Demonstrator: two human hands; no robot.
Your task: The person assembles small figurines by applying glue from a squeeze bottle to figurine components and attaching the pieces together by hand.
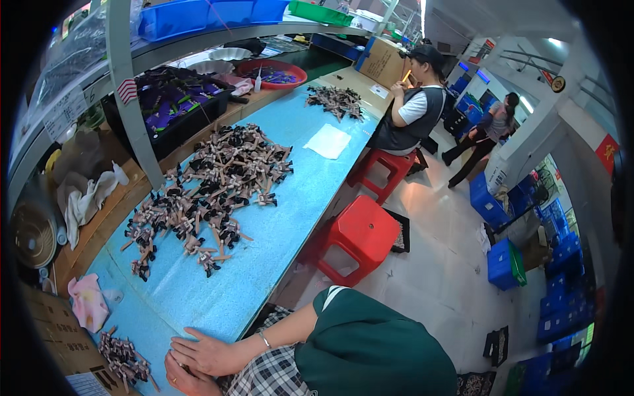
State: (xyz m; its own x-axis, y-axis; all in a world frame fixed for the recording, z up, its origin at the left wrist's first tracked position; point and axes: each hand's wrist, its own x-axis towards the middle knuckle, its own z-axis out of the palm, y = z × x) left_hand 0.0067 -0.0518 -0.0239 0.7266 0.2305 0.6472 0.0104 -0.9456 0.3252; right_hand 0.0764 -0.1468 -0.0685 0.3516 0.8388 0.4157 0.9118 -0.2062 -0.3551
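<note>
Blue workbench (284, 228), near end: right hand (212, 354) loose over left hand (185, 378), latter's grip unclear; careless sweep might scatter adjacent figurines (123, 356).

Right hand (212, 355) — resting against left hand (189, 381).

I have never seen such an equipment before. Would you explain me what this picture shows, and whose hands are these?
There is no machine here, only a person's bare hands. The single picture comes from a wide fisheye camera on that person's head, so straight edges look bent. At the bottom, the right hand lies over the left hand; no held item shows. On the light blue tabletop are a big heap of small brown-and-black pieces, smaller heaps near and far, a white sheet and a pink cloth.
</note>
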